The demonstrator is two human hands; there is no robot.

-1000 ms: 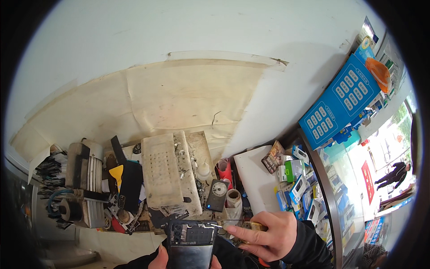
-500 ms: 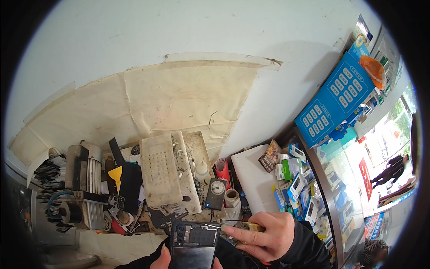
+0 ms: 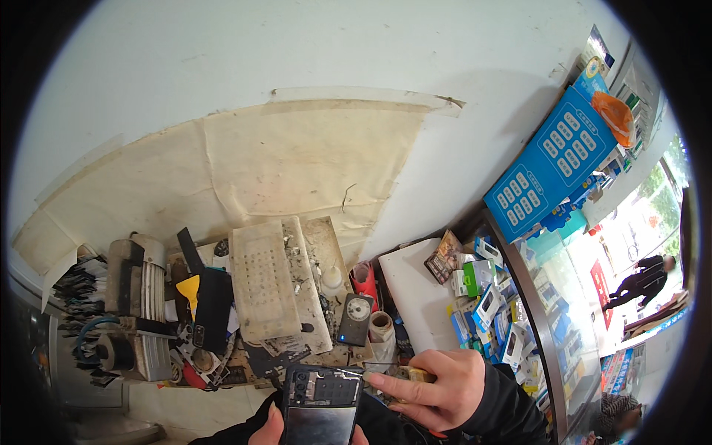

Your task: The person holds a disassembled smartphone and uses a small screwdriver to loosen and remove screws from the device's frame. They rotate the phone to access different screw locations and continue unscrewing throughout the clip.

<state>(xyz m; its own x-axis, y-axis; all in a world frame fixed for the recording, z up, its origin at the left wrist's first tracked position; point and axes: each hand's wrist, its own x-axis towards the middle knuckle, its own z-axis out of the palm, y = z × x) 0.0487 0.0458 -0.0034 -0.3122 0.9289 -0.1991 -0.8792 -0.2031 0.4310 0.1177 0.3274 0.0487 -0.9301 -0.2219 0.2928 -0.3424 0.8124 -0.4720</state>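
My left hand (image 3: 271,428) is closed around a dark phone (image 3: 320,423) at the bottom middle, its thumb on the left edge and a fingertip at the right. The phone's back cover is off. Inner parts (image 3: 335,389) show in its upper half, beside the camera lenses; a smooth dark panel fills the lower half. From the right, my right hand (image 3: 449,389) reaches to the phone's top right corner. It grips a slim tool with a thin metal shaft and a yellowish handle (image 3: 417,374). Whether the tip touches the phone is too small to tell.
A cluttered bench lies ahead, with a stained pale plastic tray (image 3: 263,285), a small dark device (image 3: 355,320) with a dial, and a yellow scraper (image 3: 190,291). Boxed accessories (image 3: 486,304) pile up at right beside a glass counter. At left stands a metal machine (image 3: 141,285).
Both hands and the phone hold nearly the same place. The whole view has shifted slightly. In the distance at right, a person in dark clothes has changed position a little.
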